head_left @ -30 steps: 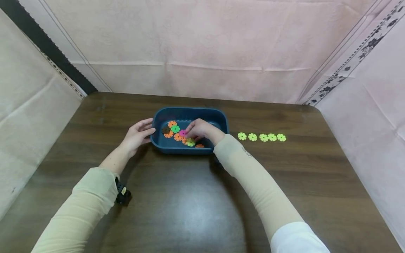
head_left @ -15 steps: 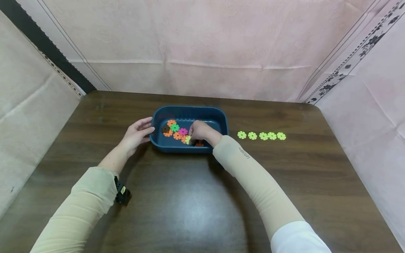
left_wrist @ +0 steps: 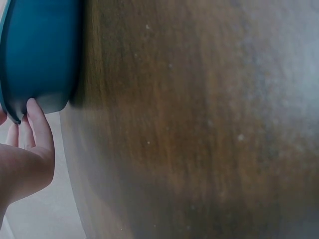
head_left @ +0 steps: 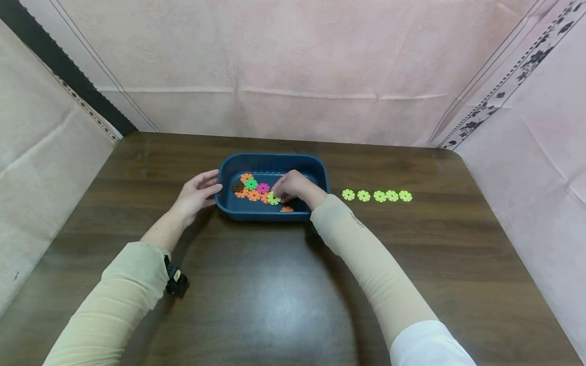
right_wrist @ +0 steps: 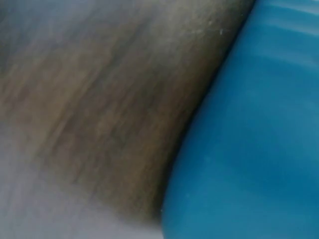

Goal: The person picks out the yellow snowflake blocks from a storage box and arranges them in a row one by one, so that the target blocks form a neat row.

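My left hand (head_left: 194,198) rests against the left end of a blue plastic tub (head_left: 270,217), its fingers fairly straight. In the left wrist view the thumb (left_wrist: 40,122) lies on the tub's outer wall. Inside the tub, my right hand (head_left: 297,187) reaches in over the right end and pinches the edge of a yellow-green flower-shaped disc (head_left: 273,199). Next to it lie a pink disc (head_left: 263,188), a green disc (head_left: 251,184), a brown disc (head_left: 237,187) and several orange discs (head_left: 254,195). The right wrist view shows only the tub's outer wall (right_wrist: 249,139) and table.
To the right of the tub, several yellow-green flower discs (head_left: 379,196) lie in a row on the brown wooden table (head_left: 256,284). One more orange disc (head_left: 287,209) lies near the tub's front wall. Pale cloth (head_left: 293,61) hangs behind the table.
The right hand's fingers have moved from beside the pink disc down to the yellow-green one, which has shifted slightly away from the tub's front wall. The left hand stays put.
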The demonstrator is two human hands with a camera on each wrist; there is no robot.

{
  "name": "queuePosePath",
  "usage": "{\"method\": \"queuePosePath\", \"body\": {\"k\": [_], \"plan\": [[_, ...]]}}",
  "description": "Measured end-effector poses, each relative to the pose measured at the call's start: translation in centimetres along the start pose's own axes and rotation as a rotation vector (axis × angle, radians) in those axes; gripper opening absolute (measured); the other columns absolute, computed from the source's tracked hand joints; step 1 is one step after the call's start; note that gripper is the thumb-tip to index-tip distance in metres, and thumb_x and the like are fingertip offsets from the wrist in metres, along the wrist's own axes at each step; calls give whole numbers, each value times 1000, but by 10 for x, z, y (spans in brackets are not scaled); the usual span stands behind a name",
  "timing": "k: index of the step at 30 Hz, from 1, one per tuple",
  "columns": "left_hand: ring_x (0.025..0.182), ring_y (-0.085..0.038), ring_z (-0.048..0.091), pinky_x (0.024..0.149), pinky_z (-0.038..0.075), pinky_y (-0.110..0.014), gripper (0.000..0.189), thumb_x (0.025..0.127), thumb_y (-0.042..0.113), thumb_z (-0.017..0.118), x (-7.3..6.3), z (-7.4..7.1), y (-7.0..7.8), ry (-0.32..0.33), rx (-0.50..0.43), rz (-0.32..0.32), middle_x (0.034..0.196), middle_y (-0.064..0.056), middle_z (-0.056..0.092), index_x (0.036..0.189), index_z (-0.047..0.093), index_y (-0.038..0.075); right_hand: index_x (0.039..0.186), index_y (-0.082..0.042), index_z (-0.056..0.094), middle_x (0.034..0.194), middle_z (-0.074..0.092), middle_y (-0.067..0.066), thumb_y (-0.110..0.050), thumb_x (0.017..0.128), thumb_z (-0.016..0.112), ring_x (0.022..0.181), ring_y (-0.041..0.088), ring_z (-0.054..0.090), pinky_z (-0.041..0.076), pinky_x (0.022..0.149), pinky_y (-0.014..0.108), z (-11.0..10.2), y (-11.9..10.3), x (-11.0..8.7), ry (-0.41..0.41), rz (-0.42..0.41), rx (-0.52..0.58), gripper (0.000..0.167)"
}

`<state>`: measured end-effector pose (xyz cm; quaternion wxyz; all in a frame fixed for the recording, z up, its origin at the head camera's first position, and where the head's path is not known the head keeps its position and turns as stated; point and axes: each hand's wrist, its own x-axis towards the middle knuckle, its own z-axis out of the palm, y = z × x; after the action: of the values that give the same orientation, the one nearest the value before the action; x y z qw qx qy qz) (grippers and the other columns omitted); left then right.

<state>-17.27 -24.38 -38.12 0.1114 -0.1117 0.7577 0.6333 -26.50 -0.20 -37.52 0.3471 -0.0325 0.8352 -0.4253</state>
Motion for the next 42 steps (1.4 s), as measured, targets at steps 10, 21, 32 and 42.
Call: {"method": "queuePosePath", "body": {"k": [10, 21, 32, 42], "plan": [[131, -25, 39, 106, 38, -43, 56, 97, 25, 49, 0, 1, -1, 6, -9, -11, 150, -13, 32, 148, 27, 18, 104, -2, 69, 105, 65, 11, -11, 88, 63, 73, 16, 59, 54, 83, 29, -7, -2, -9, -47, -14, 155, 19], [130, -23, 41, 100, 45, -33, 57, 97, 27, 49, -1, -1, -1, 8, 7, -16, 149, -12, 32, 148, 26, 18, 113, 1, 65, 101, 65, 11, -11, 88, 64, 78, 15, 62, 50, 93, 35, -35, -10, -25, -47, -70, 293, 27], [132, -28, 38, 107, 36, -45, 57, 97, 24, 49, 2, -3, -2, -3, -18, -15, 151, -13, 29, 149, 24, 17, 122, 4, 57, 101, 62, 10, -8, 91, 59, 76, 12, 63, 55, 74, 24, -79, -7, -46, 17, -111, 343, 33], [132, -27, 38, 107, 36, -45, 57, 98, 23, 48, 2, -2, 1, -8, -6, -8, 151, -13, 30, 149, 24, 17, 105, 0, 60, 80, 59, 2, 2, 91, 54, 70, 11, 56, 54, 71, 21, -130, 20, -67, 37, -158, 489, 15]]}}
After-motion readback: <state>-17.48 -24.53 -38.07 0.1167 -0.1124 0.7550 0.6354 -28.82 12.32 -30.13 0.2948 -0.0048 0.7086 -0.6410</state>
